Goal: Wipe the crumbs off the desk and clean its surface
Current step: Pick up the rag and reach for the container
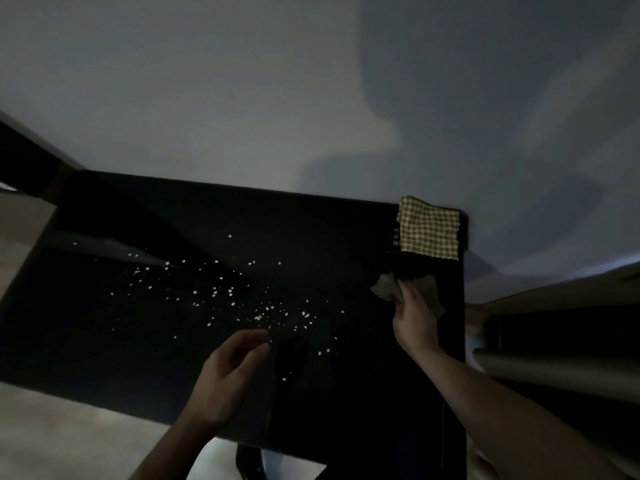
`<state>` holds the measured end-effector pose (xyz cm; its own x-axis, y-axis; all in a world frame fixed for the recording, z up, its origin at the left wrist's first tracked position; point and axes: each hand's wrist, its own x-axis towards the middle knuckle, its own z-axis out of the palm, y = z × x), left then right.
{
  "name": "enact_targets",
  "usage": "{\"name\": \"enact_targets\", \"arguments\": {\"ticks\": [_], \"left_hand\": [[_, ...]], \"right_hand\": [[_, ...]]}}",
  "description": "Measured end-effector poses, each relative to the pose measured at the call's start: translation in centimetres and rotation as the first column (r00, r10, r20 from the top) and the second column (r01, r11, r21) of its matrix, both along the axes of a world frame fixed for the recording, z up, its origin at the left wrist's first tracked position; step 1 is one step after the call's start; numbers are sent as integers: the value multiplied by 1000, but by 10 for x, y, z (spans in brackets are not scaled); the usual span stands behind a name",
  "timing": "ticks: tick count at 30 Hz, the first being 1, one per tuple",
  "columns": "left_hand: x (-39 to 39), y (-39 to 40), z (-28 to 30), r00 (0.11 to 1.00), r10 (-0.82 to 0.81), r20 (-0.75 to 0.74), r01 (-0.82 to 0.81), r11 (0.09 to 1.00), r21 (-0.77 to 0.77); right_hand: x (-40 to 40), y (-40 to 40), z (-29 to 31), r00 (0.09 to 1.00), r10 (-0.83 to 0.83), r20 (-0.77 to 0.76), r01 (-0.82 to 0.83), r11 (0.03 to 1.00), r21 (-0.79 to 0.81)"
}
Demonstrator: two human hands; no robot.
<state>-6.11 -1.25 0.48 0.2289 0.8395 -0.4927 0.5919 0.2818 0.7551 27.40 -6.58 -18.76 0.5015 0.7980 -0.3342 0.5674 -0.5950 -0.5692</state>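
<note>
Nearest, left hand [228, 372] hovers, fingers loosely curled, over black desk [104, 341] strewn with crumbs [263, 315]; right hand [414, 317] pinches crumpled cloth [388, 287] near checked cloth [429, 228], grey wall [242, 98] behind.

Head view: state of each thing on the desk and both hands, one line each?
desk: dark, not yet wiped
crumbs: scattered across the middle
crumpled cloth: on the desk, gripped
checkered cloth: lying flat at the far right corner, untouched
right hand: closed on the crumpled cloth
left hand: open, empty, over the near edge
</note>
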Motion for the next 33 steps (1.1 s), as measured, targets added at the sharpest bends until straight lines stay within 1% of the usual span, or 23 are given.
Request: {"name": "enact_targets", "arguments": {"ticks": [3, 5, 6, 10, 16, 18, 21, 23, 26, 30, 33], "left_hand": [[-30, 0, 13, 999, 22, 28, -22, 1000, -1], [-56, -2, 22, 998, 38, 57, -37, 999, -8], [-71, -3, 28, 996, 47, 71, -47, 999, -6], [-141, -12, 45, 990, 69, 120, -71, 997, 12], [-273, -23, 67, 979, 104, 173, -108, 994, 12], [-309, -22, 71, 977, 125, 171, -131, 991, 23], [-359, -12, 76, 978, 119, 171, -129, 990, 52], [-380, 0, 81, 979, 89, 184, -103, 992, 71], [-398, 22, 87, 969, 76, 236, -95, 993, 70], [-418, 54, 85, 968, 58, 244, -76, 995, 65], [-439, 79, 79, 970, 92, 223, -108, 992, 62]], "right_hand": [[-37, -12, 54, 982, -73, -174, 88, 993, 81], [-75, -22, 94, 946, -92, -311, 132, 985, 113], [-97, -28, 113, 930, -91, -355, 142, 983, 119], [-200, -42, 167, 882, -97, -460, 157, 983, 93], [-358, -46, 212, 782, -122, -611, 206, 976, 69], [-397, -49, 220, 756, -117, -644, 212, 975, 72], [-445, -54, 227, 744, -100, -661, 219, 971, 98], [-467, -55, 233, 728, -113, -676, 241, 966, 97], [-489, -50, 239, 738, -138, -660, 283, 952, 117], [-513, -20, 237, 751, -140, -645, 284, 951, 124], [-529, 18, 229, 761, -111, -639, 229, 968, 104]]}}
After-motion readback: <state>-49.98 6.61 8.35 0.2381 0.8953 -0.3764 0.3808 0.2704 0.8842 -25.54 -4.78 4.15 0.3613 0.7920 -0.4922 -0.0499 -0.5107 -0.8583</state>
